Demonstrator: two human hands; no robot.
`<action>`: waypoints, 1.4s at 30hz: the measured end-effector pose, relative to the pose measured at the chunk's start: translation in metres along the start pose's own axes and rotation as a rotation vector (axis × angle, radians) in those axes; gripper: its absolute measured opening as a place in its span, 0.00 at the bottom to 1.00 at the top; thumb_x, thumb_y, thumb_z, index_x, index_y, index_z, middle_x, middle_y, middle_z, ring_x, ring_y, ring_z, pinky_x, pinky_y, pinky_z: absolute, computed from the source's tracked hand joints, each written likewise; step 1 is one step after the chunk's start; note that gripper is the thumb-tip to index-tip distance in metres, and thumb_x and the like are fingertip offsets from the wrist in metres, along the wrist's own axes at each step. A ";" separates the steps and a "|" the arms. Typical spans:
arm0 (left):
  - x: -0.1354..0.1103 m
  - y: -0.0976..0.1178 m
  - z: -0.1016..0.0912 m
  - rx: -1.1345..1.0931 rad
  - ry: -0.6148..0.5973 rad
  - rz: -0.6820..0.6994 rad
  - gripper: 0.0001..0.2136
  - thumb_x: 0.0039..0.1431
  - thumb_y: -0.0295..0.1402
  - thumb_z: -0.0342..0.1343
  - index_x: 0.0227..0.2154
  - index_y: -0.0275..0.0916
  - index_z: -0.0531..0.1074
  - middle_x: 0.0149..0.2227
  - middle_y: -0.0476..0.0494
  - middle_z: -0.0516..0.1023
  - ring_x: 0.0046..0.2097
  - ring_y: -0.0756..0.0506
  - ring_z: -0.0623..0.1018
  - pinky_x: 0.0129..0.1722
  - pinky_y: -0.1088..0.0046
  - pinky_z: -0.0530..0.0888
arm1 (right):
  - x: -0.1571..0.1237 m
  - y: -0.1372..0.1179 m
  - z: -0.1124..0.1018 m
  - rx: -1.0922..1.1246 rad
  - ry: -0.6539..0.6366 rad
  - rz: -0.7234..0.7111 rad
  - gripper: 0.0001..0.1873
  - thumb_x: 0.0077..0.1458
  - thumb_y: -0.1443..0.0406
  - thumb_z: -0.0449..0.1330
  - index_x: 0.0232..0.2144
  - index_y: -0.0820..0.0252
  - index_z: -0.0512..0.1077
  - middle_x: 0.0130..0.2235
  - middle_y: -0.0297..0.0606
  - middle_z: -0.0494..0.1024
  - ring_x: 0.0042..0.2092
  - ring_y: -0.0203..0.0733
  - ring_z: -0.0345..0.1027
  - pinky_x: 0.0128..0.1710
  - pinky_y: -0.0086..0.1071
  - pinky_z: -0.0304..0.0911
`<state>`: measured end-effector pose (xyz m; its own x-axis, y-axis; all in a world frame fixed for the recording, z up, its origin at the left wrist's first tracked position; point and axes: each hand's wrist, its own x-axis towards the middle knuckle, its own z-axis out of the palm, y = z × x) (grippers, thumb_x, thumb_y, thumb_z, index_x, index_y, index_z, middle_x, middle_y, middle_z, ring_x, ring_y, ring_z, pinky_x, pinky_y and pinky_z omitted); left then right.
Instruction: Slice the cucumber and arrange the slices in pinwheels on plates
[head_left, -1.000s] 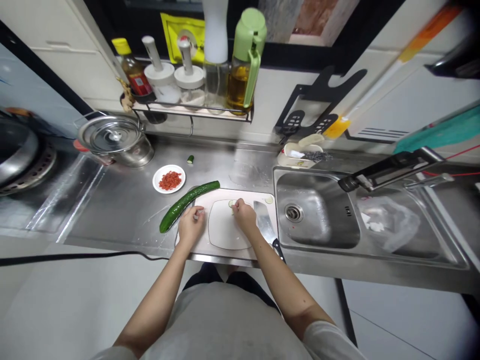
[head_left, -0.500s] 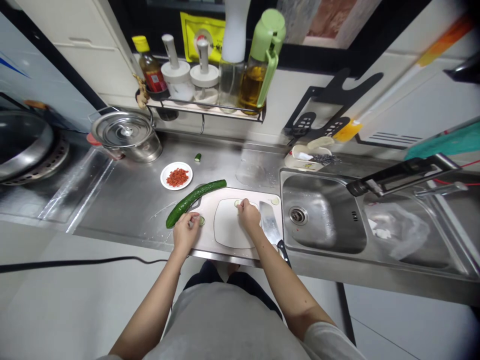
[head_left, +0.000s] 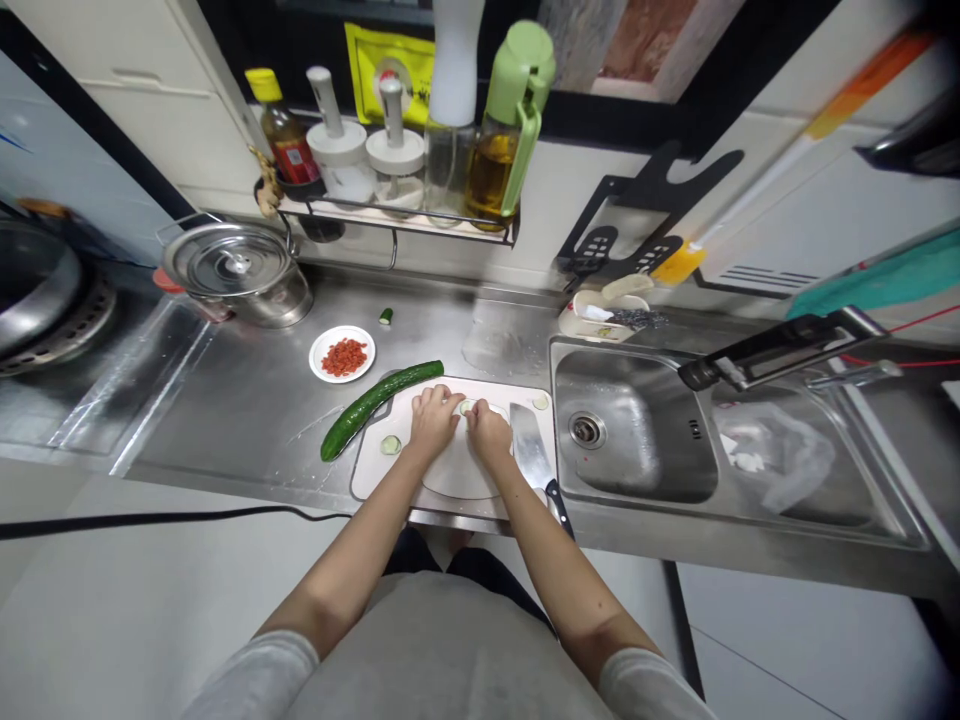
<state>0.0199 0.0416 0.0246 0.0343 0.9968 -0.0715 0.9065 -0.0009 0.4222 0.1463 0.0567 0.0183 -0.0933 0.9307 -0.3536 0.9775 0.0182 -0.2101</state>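
A pale cucumber slice [head_left: 466,407] shows between my two hands, over the upper part of a white rounded-square plate [head_left: 457,478] on the cutting board [head_left: 366,482]. My right hand [head_left: 489,434] pinches the slice from the right. From the left, my left hand [head_left: 433,420] has curled fingers and thumb at the same slice; its grip is partly hidden. More cucumber slices [head_left: 391,445] lie on the board's left side, and another slice [head_left: 540,402] at its upper right corner. A long green cucumber [head_left: 379,408] rests across the board's left edge. Right of the plate lies a kitchen knife [head_left: 531,445].
A white dish of chopped red pieces [head_left: 343,356] and a cucumber end [head_left: 385,316] sit behind the cucumber. At the back left stands a lidded steel pot [head_left: 262,290]. A sink [head_left: 637,430] adjoins the board on the right. Bottles and jars fill a wall rack [head_left: 405,222].
My left hand has moved right, from the slices at the board's left side to beside my right hand. My right hand stays near the plate's upper part. The view has shifted slightly.
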 end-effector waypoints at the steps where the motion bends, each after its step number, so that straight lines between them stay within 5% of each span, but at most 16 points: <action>1: 0.003 0.000 0.002 0.007 -0.008 0.008 0.16 0.57 0.33 0.55 0.50 0.50 0.70 0.49 0.42 0.67 0.51 0.40 0.64 0.49 0.60 0.60 | -0.001 0.000 0.000 -0.010 0.004 -0.007 0.16 0.66 0.58 0.43 0.46 0.59 0.64 0.38 0.41 0.77 0.39 0.42 0.70 0.33 0.29 0.53; 17: 0.007 -0.003 0.013 -0.016 0.005 0.043 0.17 0.57 0.38 0.54 0.50 0.51 0.71 0.49 0.41 0.67 0.50 0.40 0.65 0.48 0.60 0.58 | 0.004 0.006 0.013 -0.042 0.065 -0.050 0.16 0.67 0.58 0.41 0.46 0.58 0.64 0.37 0.41 0.78 0.38 0.41 0.72 0.31 0.28 0.53; 42: -0.003 0.002 0.019 -0.058 0.144 -0.012 0.14 0.58 0.32 0.52 0.46 0.46 0.74 0.46 0.39 0.70 0.47 0.40 0.67 0.47 0.59 0.57 | -0.010 0.020 0.001 0.080 0.080 -0.058 0.19 0.67 0.59 0.41 0.53 0.56 0.64 0.40 0.41 0.78 0.40 0.41 0.71 0.35 0.28 0.55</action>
<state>0.0293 0.0366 0.0081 -0.0406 0.9978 0.0519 0.8807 0.0112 0.4735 0.1663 0.0477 0.0171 -0.1313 0.9550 -0.2658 0.9525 0.0472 -0.3009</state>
